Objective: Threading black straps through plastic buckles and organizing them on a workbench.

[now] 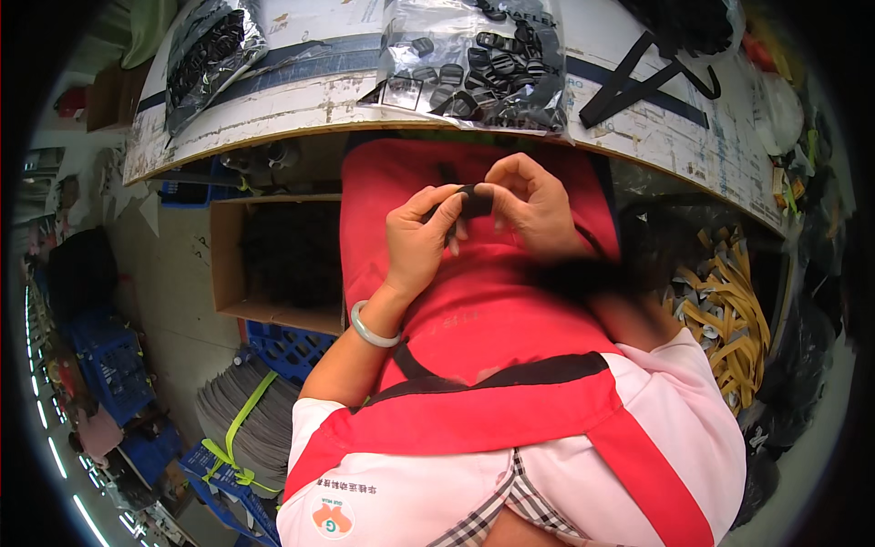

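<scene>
My left hand (416,241) and my right hand (540,208) meet over the red apron, just in front of the table's near edge. Between their fingertips is a small black piece (476,201) that looks like a strap end; whether a buckle is on it cannot be made out. Both hands are closed in a pinch, the left at its left end and the right at its right end. A blurred black mass (583,276) lies by my right wrist. Beyond the hands, a clear plastic bag (401,55) with several black plastic buckles (492,68) rests on the table.
The worn white table (319,100) curves across the top. Another bag of black parts (211,50) sits left, black straps (638,87) right. Below are a cardboard box (228,255) of dark material, a tied grey stack (241,410), blue crates (290,348) and yellow-brown strips (725,319).
</scene>
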The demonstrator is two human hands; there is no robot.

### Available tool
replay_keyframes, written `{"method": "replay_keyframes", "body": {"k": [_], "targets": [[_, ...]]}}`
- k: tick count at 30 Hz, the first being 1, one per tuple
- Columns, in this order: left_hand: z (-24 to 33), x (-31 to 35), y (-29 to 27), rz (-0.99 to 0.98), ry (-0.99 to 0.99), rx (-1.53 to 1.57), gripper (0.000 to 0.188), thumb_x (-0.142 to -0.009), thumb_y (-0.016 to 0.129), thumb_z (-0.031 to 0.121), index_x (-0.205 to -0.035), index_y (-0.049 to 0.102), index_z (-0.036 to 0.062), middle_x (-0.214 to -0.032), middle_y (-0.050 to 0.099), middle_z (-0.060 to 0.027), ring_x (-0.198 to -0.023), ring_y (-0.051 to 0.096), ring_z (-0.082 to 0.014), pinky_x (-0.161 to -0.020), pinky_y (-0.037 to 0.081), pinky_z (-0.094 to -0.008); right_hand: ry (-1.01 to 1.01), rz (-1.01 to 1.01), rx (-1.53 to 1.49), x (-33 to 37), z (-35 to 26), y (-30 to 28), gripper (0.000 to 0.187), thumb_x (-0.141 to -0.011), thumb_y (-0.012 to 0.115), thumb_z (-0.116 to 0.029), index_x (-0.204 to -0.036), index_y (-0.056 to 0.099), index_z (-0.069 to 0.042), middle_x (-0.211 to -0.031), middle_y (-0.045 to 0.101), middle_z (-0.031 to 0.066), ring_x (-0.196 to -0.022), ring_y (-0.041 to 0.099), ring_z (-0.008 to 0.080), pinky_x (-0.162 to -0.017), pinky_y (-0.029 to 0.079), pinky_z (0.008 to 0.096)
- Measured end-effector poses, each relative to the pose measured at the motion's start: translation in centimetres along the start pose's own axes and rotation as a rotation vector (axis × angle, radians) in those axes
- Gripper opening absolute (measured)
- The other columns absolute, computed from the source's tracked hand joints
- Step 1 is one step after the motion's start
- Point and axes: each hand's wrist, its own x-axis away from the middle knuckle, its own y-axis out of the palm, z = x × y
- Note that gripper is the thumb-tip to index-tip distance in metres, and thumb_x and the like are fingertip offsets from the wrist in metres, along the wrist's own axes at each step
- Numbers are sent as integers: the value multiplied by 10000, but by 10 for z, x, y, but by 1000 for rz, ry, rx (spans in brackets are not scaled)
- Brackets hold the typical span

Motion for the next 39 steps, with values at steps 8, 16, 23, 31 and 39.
{"method": "replay_keyframes", "body": {"k": [8, 16, 23, 31, 39], "targets": [[-5, 0, -2, 42, 41, -45, 166, -939, 608, 85, -1039, 678, -27, -757, 618, -28, -560, 559, -74, -433, 420, -196, -97, -299, 143, 20, -11, -10, 126, -908, 648, -98, -985, 634, 0, -765, 556, -26, -685, 482, 21, -568, 389, 202], [-3, -2, -4, 100, -47, 29, 172, -924, 633, 93, -1029, 678, -36, -751, 647, -55, -527, 545, -74, -416, 415, -195, 274, -263, 196, 15, 6, -8, 207, -904, 640, -191, -795, 631, -14, -595, 540, -22, -527, 443, 25, -468, 336, 207], [-6, 0, -2, 42, 73, -88, 162, -916, 640, 86, -1024, 682, -26, -721, 619, -37, -517, 544, -76, -417, 411, -195, 351, -204, -8, 4, 9, -9, 235, -921, 637, -228, -786, 602, -39, -579, 528, -24, -449, 447, 42, -396, 319, 209], [37, 23, -24, -61, -233, -138, 107, -905, 592, 16, -936, 669, -53, -723, 570, -37, -468, 502, -92, -413, 341, -217, 296, -301, -211, -13, 19, -8, 171, -941, 616, -221, -926, 610, -50, -686, 567, -6, -515, 479, 50, -447, 377, 197], [125, 106, -184, 599, 133, -427, 180, -953, 569, 75, -1085, 645, -20, -847, 617, -70, -506, 484, -55, -424, 339, -186, -609, 305, 1145, -49, -17, -141, 306, -803, 635, -28, -1105, 647, -75, -1117, 631, 96, -1033, 587, 267, -915, 473, 353]]}}
